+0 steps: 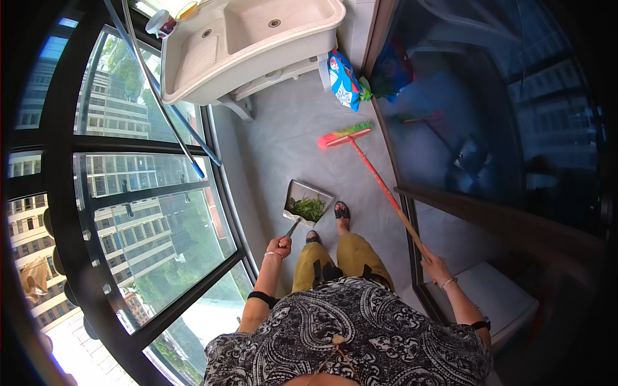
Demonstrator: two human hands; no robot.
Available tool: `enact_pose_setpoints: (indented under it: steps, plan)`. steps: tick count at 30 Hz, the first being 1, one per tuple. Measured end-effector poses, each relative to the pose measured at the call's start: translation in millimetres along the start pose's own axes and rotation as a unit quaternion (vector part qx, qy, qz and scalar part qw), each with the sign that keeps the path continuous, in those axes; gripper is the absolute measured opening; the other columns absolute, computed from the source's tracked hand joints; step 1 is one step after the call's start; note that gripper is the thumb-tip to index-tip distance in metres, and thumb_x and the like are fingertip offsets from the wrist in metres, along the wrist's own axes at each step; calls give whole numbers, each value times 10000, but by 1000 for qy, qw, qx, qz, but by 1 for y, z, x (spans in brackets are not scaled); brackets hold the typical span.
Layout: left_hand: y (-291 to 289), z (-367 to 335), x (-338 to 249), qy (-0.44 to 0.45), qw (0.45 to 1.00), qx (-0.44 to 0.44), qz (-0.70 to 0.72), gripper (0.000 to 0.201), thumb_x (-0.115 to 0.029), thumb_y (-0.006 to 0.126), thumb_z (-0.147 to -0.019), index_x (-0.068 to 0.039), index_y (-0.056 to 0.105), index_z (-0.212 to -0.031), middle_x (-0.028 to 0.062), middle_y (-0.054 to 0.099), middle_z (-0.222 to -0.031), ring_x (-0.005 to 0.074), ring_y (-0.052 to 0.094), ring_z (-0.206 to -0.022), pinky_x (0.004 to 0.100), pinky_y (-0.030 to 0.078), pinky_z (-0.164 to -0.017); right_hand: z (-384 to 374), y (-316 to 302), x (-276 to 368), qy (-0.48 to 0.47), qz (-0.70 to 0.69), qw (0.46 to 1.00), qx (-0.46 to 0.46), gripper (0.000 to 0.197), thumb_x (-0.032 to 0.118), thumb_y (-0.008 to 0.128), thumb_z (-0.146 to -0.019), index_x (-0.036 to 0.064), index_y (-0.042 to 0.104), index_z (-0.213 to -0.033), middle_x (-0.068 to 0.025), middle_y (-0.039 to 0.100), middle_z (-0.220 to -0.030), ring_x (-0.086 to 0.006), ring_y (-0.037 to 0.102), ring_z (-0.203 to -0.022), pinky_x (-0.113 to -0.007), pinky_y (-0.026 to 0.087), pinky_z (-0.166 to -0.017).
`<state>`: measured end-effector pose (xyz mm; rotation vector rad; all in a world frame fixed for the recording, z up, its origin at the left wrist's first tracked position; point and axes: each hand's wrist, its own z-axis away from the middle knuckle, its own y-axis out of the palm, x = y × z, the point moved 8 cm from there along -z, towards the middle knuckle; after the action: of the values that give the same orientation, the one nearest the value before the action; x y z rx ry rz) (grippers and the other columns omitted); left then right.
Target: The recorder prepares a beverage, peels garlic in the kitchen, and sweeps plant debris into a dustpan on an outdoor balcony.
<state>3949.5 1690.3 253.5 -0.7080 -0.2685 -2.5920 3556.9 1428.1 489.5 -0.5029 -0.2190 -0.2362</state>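
My left hand [279,246] is closed around the handle of a metal dustpan [319,193]. A heap of green leaves [306,207] lies in the pan, which is low by my feet. With its fingers wrapped round the wooden stick, my right hand [436,267] grips a broom [380,181]. The broom's red and green bristle head [345,135] is on or just above the grey floor, ahead and to the right of the dustpan, apart from it. Whether the bristles touch the floor I cannot tell.
A stone-coloured laundry sink [254,48] stands ahead. Beside its right leg is a blue and white plastic bag [344,80]. Tall windows [138,222] run along the left, where long poles [177,125] lean. Dark glass panels [476,109] stand at the right, with a white box [489,296] below.
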Motion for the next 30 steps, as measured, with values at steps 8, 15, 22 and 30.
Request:
enact_pose_setpoints:
  steps: [8, 15, 22, 30]
  plan:
    - [29, 2, 10, -40, 996, -28, -76, 192, -88, 416, -843, -46, 341, -671, 8, 332, -546, 75, 262, -390, 188, 239, -326, -85, -58, 24, 49, -46, 997, -38, 538, 187, 458, -832, 285, 290, -1334, -39, 456, -514, -124, 392, -356, -280, 352, -331]
    - [52, -1, -6, -51, 986, -24, -159, 192, -55, 403, -845, -51, 337, -665, 1, 305, -542, 75, 247, -397, 187, 219, -330, 1, 24, -7, 125, -188, 974, -6, 514, 158, 472, -848, 268, 321, -1327, 20, 363, -509, -74, 323, -378, -239, 284, -329]
    - [87, 0, 1, -59, 978, -43, -195, 230, -50, 400, -840, -66, 307, -631, 2, 298, -526, 85, 243, -391, 192, 220, -331, 73, 31, 23, 135, -179, 974, -28, 533, 146, 512, -825, 257, 339, -1317, -1, 388, -505, -87, 346, -374, -249, 314, -331]
    - [107, -11, 14, -56, 972, -67, -219, 248, -66, 405, -849, -77, 298, -626, -5, 275, -512, 94, 253, -392, 191, 216, -329, -10, -67, 40, -53, 94, 988, -115, 577, 193, 573, -772, 211, 343, -1301, -148, 586, -669, -268, 559, -503, -354, 480, -531]
